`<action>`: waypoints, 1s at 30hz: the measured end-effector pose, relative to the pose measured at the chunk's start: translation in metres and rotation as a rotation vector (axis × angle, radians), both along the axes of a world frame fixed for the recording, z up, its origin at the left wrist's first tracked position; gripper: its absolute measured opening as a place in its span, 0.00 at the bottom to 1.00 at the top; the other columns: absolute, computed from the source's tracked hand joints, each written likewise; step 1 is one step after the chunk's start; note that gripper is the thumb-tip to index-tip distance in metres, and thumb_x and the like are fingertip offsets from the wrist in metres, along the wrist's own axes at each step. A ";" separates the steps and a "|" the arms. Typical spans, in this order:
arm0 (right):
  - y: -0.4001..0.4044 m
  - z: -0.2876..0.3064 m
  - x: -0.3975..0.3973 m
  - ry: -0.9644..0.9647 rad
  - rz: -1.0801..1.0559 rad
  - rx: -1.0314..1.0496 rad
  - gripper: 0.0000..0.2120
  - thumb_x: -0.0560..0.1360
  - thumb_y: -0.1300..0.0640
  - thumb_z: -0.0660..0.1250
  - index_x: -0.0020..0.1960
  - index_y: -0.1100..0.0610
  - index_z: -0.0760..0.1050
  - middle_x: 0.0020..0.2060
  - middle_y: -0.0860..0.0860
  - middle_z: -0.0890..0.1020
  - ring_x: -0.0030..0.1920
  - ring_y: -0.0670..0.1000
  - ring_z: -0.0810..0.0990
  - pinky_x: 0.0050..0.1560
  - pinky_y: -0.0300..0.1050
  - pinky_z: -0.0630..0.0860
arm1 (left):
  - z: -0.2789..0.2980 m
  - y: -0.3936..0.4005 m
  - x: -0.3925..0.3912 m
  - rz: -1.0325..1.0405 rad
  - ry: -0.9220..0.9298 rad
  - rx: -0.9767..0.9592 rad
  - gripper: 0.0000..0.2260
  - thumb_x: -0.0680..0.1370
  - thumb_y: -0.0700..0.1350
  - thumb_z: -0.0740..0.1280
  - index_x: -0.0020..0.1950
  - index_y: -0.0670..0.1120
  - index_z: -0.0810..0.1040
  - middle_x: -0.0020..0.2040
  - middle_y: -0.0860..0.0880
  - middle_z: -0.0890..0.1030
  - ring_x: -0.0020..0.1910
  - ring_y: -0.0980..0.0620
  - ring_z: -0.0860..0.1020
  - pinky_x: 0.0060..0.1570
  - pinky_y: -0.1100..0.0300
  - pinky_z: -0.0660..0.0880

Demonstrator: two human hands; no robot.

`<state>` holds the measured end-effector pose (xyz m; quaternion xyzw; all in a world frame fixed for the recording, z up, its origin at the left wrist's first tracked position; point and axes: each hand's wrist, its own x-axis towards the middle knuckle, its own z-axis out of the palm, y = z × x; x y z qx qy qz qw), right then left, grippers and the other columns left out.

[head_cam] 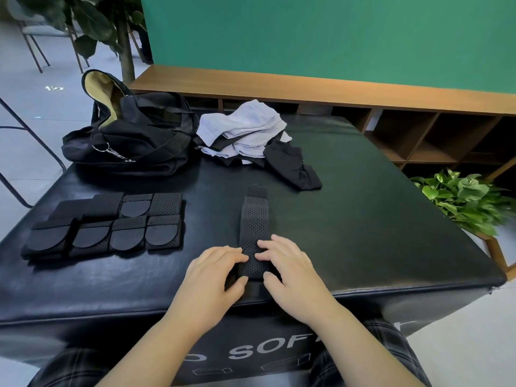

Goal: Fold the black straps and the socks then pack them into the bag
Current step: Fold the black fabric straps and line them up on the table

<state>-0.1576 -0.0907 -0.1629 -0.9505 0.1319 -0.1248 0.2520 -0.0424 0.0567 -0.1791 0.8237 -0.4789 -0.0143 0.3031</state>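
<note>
Head view: your left hand [215,270] and right hand [290,268] pinch the near end of one black strap [254,233], mid-fold. Folded straps [111,227] sit done; socks [251,135] unfolded, bag [131,138] unpacked.

1. There is a single view, from a wide-angle camera worn on the person's head.
2. It looks forward and steeply down over a black padded desk [363,208], whose near edge runs across the lower part of the picture.
3. It sits close: both forearms enter from the bottom edge, and the person's knees show below the desk.
4. Farther off it takes in a green wall [335,37] and a wooden shelf [418,129]; straight lines bow near the borders.
</note>
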 end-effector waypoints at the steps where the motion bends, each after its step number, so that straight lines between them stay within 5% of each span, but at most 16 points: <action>1: -0.003 0.001 0.001 0.007 0.017 0.020 0.20 0.73 0.50 0.52 0.62 0.50 0.72 0.70 0.36 0.63 0.73 0.36 0.48 0.69 0.36 0.48 | 0.000 0.000 0.001 -0.005 -0.036 -0.002 0.20 0.73 0.60 0.56 0.58 0.55 0.78 0.59 0.60 0.77 0.63 0.59 0.69 0.57 0.59 0.66; 6: -0.015 0.005 0.008 0.077 0.020 0.055 0.09 0.79 0.50 0.58 0.57 0.52 0.68 0.74 0.42 0.61 0.75 0.41 0.48 0.75 0.44 0.47 | 0.002 -0.001 0.001 0.027 -0.044 -0.038 0.18 0.75 0.60 0.56 0.55 0.55 0.80 0.55 0.60 0.80 0.60 0.61 0.69 0.52 0.58 0.68; 11: -0.017 0.009 0.008 0.128 0.056 0.047 0.33 0.69 0.31 0.54 0.66 0.49 0.65 0.74 0.38 0.57 0.75 0.38 0.46 0.75 0.40 0.44 | 0.008 -0.003 0.000 0.076 -0.007 -0.028 0.20 0.76 0.62 0.53 0.57 0.56 0.79 0.55 0.62 0.78 0.61 0.58 0.72 0.55 0.59 0.67; 17: -0.018 0.001 0.011 0.074 0.022 -0.035 0.17 0.78 0.50 0.61 0.66 0.50 0.68 0.74 0.41 0.61 0.75 0.39 0.50 0.73 0.36 0.43 | 0.017 -0.009 -0.006 0.213 0.190 -0.090 0.15 0.77 0.56 0.62 0.63 0.58 0.72 0.47 0.69 0.71 0.54 0.63 0.70 0.51 0.64 0.66; 22: -0.018 0.000 0.013 0.031 -0.047 0.077 0.11 0.81 0.52 0.58 0.60 0.42 0.73 0.67 0.42 0.72 0.73 0.39 0.58 0.73 0.35 0.49 | 0.018 -0.014 -0.009 0.315 0.217 -0.087 0.14 0.77 0.56 0.63 0.63 0.59 0.71 0.42 0.70 0.70 0.47 0.59 0.71 0.48 0.62 0.67; 25: -0.018 -0.002 0.014 0.036 -0.140 0.125 0.08 0.80 0.50 0.60 0.56 0.48 0.75 0.67 0.45 0.73 0.71 0.44 0.64 0.71 0.38 0.56 | 0.017 -0.018 -0.008 0.391 0.249 -0.118 0.12 0.77 0.56 0.64 0.60 0.58 0.70 0.42 0.66 0.75 0.46 0.58 0.72 0.44 0.61 0.66; 30: -0.012 0.000 0.017 0.008 -0.264 0.199 0.09 0.77 0.49 0.65 0.52 0.44 0.65 0.58 0.39 0.79 0.60 0.42 0.73 0.50 0.37 0.67 | 0.015 -0.025 -0.009 0.461 0.224 -0.108 0.09 0.76 0.54 0.65 0.48 0.55 0.66 0.43 0.60 0.76 0.42 0.55 0.73 0.38 0.61 0.65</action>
